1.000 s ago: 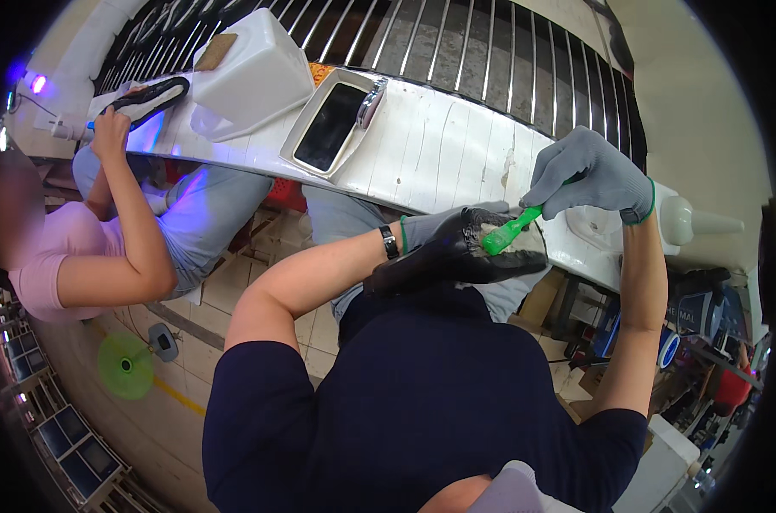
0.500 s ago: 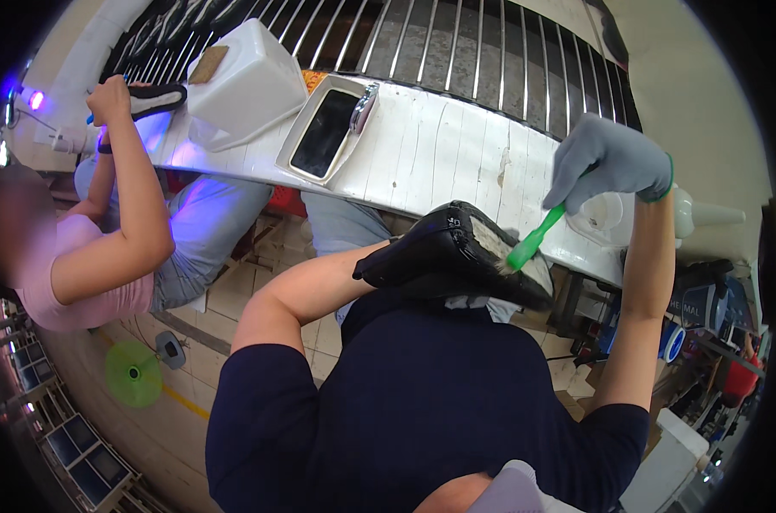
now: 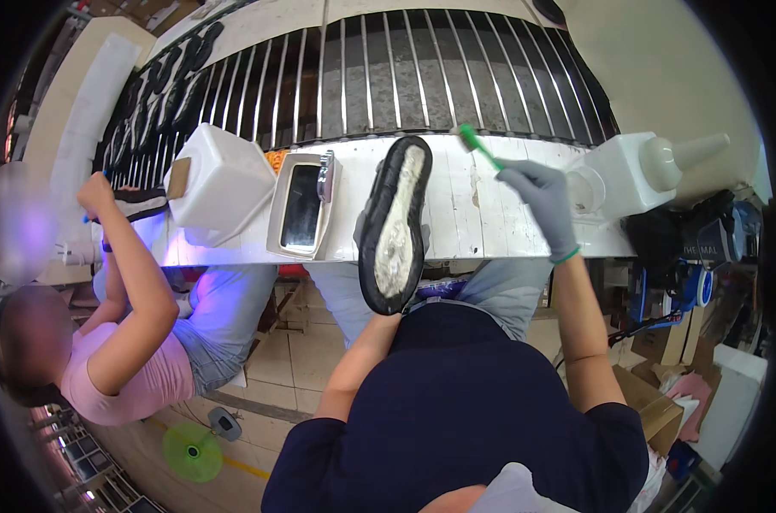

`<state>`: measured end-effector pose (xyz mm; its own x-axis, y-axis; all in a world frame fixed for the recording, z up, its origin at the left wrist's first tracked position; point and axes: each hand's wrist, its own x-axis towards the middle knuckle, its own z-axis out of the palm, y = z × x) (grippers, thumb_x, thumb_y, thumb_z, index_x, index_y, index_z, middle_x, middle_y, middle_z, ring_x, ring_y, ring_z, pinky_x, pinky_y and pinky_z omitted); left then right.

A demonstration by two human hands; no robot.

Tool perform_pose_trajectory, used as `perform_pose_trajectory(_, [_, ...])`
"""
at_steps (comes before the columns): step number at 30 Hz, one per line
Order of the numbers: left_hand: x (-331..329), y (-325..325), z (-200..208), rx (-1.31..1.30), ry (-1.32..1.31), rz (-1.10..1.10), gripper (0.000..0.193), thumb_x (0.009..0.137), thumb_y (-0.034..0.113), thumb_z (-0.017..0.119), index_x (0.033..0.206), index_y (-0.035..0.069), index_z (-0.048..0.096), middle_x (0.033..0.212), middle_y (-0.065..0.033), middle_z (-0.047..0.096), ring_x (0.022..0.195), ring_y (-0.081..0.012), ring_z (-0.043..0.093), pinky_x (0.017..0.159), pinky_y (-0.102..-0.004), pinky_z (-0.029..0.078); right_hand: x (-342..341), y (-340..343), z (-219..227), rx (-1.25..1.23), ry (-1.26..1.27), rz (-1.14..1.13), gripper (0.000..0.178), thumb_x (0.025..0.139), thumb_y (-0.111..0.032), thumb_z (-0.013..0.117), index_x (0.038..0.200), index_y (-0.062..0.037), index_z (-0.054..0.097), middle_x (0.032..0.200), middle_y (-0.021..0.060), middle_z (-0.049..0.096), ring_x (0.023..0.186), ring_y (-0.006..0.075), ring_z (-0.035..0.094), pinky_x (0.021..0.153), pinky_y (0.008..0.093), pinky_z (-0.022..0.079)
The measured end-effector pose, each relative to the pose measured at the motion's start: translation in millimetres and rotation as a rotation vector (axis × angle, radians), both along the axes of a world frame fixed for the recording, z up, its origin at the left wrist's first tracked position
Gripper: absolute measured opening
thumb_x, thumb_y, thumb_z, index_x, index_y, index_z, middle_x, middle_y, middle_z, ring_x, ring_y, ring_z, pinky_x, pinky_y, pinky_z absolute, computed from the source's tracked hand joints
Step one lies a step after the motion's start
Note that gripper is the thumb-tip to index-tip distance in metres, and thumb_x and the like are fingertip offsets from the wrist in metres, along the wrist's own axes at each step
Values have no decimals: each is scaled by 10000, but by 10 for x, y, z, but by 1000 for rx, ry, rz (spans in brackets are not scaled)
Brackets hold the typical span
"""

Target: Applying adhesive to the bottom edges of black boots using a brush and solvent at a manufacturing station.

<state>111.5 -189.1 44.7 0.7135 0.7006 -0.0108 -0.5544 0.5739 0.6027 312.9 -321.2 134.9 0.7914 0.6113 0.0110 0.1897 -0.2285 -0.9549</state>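
Observation:
My left hand (image 3: 359, 227), gloved in grey, holds a black shoe upper (image 3: 394, 244) from beneath. Its pale, whitish underside faces up, toe and heel lying roughly along my line of reach. Most of that hand is hidden behind the shoe; only bits of glove show at its sides. In my right hand (image 3: 535, 195), also in a grey glove, is a slim green brush (image 3: 482, 147). The brush is raised over the table's far edge, apart from the shoe, its head pointing away to the left. A small translucent cup (image 3: 585, 190) stands beside my right hand.
The white table (image 3: 456, 231) borders a metal roller conveyor (image 3: 405, 77), with black shoe parts (image 3: 157, 94) at its far left. A tray (image 3: 302, 209), a white container (image 3: 217, 184) and a nozzled bottle (image 3: 640, 175) stand around. A co-worker (image 3: 140, 342) sits left, handling another shoe part.
The brush has left the shoe's underside and moved up and away. The shoe has turned from lying crosswise to pointing away from me, underside up. The whole view has shifted.

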Motion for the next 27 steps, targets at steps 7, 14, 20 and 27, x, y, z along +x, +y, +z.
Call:
perform_pose_trajectory(7, [-49, 5, -506, -32, 339, -139, 599, 958, 472, 428, 1321, -2, 482, 1234, -199, 584, 1070, -274, 621, 890, -388, 547, -85, 82, -340, -111, -100, -26, 202, 833, -167, 694, 1008, -78, 739, 760, 26, 705, 551, 44, 470, 516, 230, 381])
perform_pose_trajectory(14, [-8, -18, -784, 1059, 576, 342, 636, 833, 216, 647, 1362, 30, 346, 1289, -186, 464, 1211, -319, 458, 1083, -506, 264, -58, 124, -260, -152, -26, 214, 202, 822, -174, 705, 991, -71, 745, 722, 12, 686, 577, 33, 474, 532, 224, 375])
perform_pose_trajectory(20, [-4, 31, -637, 1338, 537, 490, 712, 790, 167, 711, 1375, 52, 320, 1313, -175, 435, 1261, -325, 408, 1140, -551, 172, -429, -36, -75, -171, -47, 369, 148, 818, -74, 704, 956, -31, 738, 735, 2, 644, 624, 33, 465, 548, 215, 340])
perform_pose_trajectory(27, [4, -56, -481, 1209, 513, 477, 716, 750, 190, 742, 1355, 51, 384, 1311, -135, 435, 1251, -330, 412, 1141, -566, 175, -924, -168, 213, -119, -464, 586, 221, 740, -97, 762, 960, -94, 739, 792, 71, 675, 667, 206, 647, 597, 291, 505])
